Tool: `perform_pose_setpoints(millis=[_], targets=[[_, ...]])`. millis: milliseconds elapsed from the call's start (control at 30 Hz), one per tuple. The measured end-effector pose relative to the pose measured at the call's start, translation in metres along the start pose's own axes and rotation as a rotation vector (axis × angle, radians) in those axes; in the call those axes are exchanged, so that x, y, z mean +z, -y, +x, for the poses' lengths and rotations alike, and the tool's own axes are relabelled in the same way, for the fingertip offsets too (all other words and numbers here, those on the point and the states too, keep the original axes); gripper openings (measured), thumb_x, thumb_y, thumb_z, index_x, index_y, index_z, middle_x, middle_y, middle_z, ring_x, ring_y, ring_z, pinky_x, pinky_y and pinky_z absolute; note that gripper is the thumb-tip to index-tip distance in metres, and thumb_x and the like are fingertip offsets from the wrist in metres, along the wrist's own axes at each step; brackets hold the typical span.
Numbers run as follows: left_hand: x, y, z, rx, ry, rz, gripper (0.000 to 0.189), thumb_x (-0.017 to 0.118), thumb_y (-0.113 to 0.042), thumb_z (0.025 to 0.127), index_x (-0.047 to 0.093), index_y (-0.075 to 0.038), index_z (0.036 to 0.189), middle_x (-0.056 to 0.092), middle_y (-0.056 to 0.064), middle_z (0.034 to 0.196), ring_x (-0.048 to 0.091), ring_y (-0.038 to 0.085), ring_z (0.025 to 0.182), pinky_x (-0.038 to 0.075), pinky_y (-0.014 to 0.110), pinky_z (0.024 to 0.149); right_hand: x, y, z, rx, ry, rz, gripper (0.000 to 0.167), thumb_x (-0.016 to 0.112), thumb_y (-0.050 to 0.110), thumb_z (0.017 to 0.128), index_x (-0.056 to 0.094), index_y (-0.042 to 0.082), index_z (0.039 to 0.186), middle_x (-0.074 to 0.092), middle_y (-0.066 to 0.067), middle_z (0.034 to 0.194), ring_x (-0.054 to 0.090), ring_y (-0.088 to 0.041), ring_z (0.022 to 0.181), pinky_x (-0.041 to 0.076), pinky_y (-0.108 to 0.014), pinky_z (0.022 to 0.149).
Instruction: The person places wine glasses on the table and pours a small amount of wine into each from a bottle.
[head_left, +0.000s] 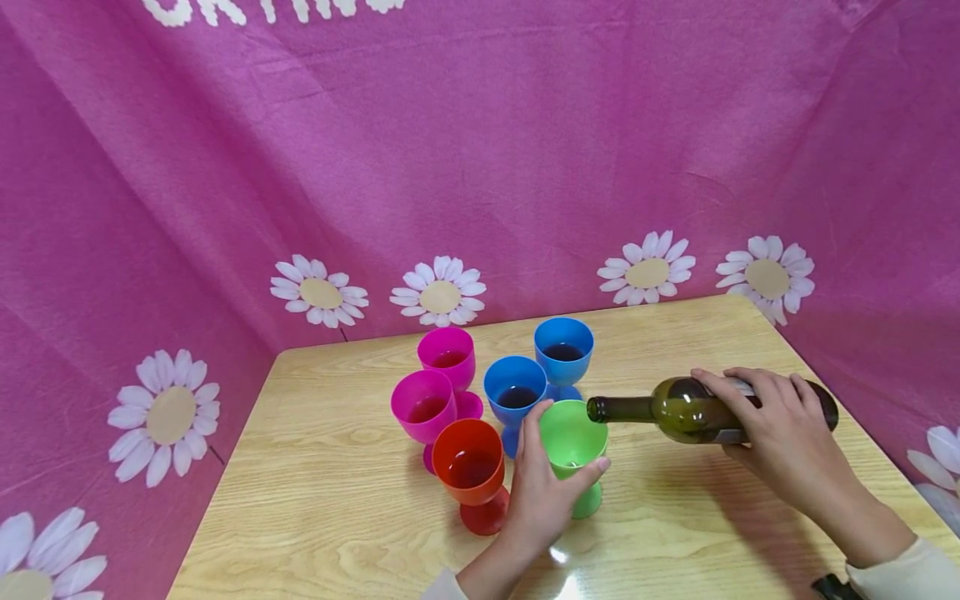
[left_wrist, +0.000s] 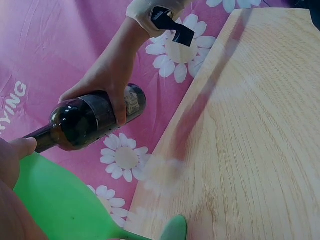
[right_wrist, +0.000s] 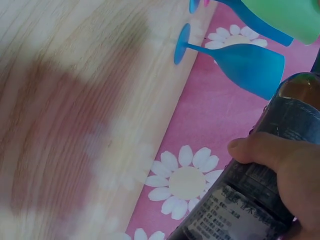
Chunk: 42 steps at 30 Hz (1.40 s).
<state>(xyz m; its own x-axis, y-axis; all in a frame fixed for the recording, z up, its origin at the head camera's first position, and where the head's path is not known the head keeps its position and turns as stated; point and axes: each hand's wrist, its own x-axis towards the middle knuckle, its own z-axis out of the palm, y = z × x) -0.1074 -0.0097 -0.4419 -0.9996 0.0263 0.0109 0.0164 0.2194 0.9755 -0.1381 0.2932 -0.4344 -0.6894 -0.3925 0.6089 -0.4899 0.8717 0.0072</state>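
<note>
My left hand (head_left: 542,492) holds a green plastic goblet (head_left: 573,433) round its bowl, thumb on the near side. Inside the bowl a small glint shows at the bottom. In my right hand (head_left: 787,433) is a dark green wine bottle (head_left: 693,412), gripped round its labelled body and tipped nearly level. Its mouth points left, right at the goblet's rim. The left wrist view shows the bottle's neck (left_wrist: 44,137) close by my left thumb (left_wrist: 22,148). From the right wrist, my thumb (right_wrist: 260,150) lies across the bottle's label (right_wrist: 235,215).
Left of the green goblet stand an orange-red goblet (head_left: 468,458) and two pink goblets, one nearer (head_left: 423,408) and one farther (head_left: 446,350). Two blue goblets (head_left: 515,385) stand behind it. All hold dark liquid. The wooden table (head_left: 315,500) meets a pink flowered cloth (head_left: 480,167).
</note>
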Motion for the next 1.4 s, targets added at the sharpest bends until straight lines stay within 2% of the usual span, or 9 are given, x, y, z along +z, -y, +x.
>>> perform_pose_setpoints(millis=[267,500,567,700,767,1100,1400], targets=[[0.0,0.0,0.0,0.004,-0.011,-0.001,0.086,0.089,-0.034,0.081,0.036,-0.035,0.15,0.05,-0.004,0.14,0.051,0.025,0.128,0.058,0.048,0.093,-0.004,-0.004,0.002,-0.043,0.006,-0.028,0.112,0.098,0.019,0.049,0.051,0.027,0.15,0.057,-0.022,0.124,0.057,-0.049,0.103,0.04,-0.071,0.09],[0.001,0.0,0.0,0.0,-0.003,0.003,0.086,0.089,-0.035,0.082,0.036,-0.037,0.15,0.049,-0.005,0.141,0.051,0.024,0.129,0.059,0.048,0.093,-0.008,-0.008,0.003,-0.074,0.013,-0.037,0.097,0.081,0.036,0.06,0.049,0.029,0.152,0.057,-0.023,0.125,0.057,-0.051,0.103,0.04,-0.073,0.091],[0.001,0.0,0.0,0.001,-0.001,0.003,0.086,0.089,-0.035,0.082,0.036,-0.037,0.15,0.049,-0.006,0.141,0.05,0.024,0.129,0.059,0.048,0.093,-0.009,-0.009,0.004,-0.083,0.008,-0.05,0.099,0.083,0.035,0.059,0.05,0.029,0.152,0.058,-0.023,0.124,0.058,-0.05,0.102,0.041,-0.073,0.09],[0.0,0.001,0.0,0.009,0.002,0.001,0.086,0.088,-0.034,0.082,0.036,-0.037,0.15,0.049,-0.006,0.141,0.05,0.024,0.129,0.059,0.047,0.093,-0.011,-0.009,0.008,-0.101,-0.002,-0.081,0.111,0.095,0.026,0.05,0.051,0.029,0.151,0.058,-0.023,0.122,0.059,-0.05,0.099,0.043,-0.072,0.088],[0.0,0.001,0.001,0.013,0.002,0.003,0.086,0.088,-0.034,0.082,0.036,-0.036,0.15,0.049,-0.006,0.141,0.051,0.024,0.129,0.058,0.047,0.093,-0.012,-0.008,0.009,-0.108,-0.006,-0.09,0.113,0.097,0.024,0.047,0.052,0.029,0.15,0.058,-0.023,0.121,0.059,-0.049,0.099,0.043,-0.072,0.087],[0.0,0.001,0.0,0.013,0.0,0.003,0.086,0.088,-0.034,0.082,0.036,-0.036,0.15,0.049,-0.005,0.14,0.051,0.023,0.129,0.058,0.046,0.094,-0.017,-0.008,0.016,-0.133,-0.011,-0.11,0.11,0.096,0.019,0.045,0.055,0.03,0.147,0.059,-0.021,0.12,0.059,-0.048,0.097,0.042,-0.071,0.089],[0.0,0.0,0.001,0.008,0.004,0.006,0.086,0.088,-0.033,0.082,0.036,-0.036,0.15,0.049,-0.005,0.142,0.05,0.023,0.13,0.058,0.046,0.095,-0.021,-0.009,0.02,-0.152,-0.008,-0.134,0.111,0.098,0.022,0.044,0.055,0.032,0.147,0.059,-0.022,0.119,0.06,-0.048,0.099,0.042,-0.071,0.087]])
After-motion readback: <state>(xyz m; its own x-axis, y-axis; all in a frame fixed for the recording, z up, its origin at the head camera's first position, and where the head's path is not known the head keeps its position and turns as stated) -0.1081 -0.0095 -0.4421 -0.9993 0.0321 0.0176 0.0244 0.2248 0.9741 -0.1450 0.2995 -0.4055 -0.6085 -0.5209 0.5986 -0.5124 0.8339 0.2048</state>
